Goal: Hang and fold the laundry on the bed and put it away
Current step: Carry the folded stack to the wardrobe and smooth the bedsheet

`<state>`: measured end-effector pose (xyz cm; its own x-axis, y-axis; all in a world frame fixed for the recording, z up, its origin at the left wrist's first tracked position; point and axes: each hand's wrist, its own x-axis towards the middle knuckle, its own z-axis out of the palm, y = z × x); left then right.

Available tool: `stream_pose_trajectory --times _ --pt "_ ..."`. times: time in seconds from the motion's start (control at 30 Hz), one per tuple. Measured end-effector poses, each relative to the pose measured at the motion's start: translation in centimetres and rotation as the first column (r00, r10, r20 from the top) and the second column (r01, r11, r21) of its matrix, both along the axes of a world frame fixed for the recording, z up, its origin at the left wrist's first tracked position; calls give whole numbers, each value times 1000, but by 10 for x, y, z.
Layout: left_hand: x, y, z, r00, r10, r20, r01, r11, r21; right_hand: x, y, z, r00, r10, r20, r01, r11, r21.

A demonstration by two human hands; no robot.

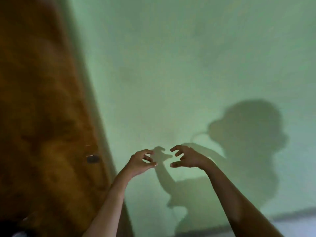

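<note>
No laundry and no bed are in view. Both my arms are raised in front of a pale green wall (171, 65). My left hand (141, 162) and my right hand (185, 158) hang side by side a short gap apart, palms toward each other. The fingers of each hand are half curled like claws, with a clear gap between thumb and fingertips. Nothing shows between the fingers of either hand. The frame is dim and blurred.
A brown wooden door or cupboard panel (42, 108) fills the left side, with a small metal latch (92, 159) near its right edge. My shadow (248, 142) falls on the wall to the right. A pale strip (294, 224) lies at the lower right.
</note>
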<state>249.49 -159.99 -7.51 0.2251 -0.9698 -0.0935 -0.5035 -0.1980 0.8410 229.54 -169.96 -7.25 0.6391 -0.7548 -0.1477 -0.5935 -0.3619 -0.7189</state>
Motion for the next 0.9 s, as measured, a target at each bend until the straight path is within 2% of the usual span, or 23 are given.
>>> stream_pose_trajectory --times 0.1,0.2,0.3,0.4,0.47,0.6,0.9 --pt "-107 -65 0 983 -180 -20 180 984 -17 -120 -28 -3 986 -169 -1 169 986 -14" --pt "-224 -118 -9 934 -353 -61 350 935 -48 -241 -41 -5 928 -373 3 373 928 -4" --pt "-349 -157 -18 827 -557 -81 556 831 -32 -364 -45 -8 841 -541 -3 541 841 3" --pt "-440 -187 -22 737 -672 -80 671 740 -34 -456 -47 -13 739 -673 16 673 739 -15" --pt "-490 -209 -26 664 -745 -71 745 666 -27 -505 -51 -20 663 -747 43 748 664 2" --pt "-571 -261 -33 569 -821 -51 821 571 -23 -579 -67 -38 569 -821 45 822 570 3" --pt "-761 -407 -36 316 -948 -41 948 317 -20 -727 -161 -39 352 -935 43 936 352 -26"
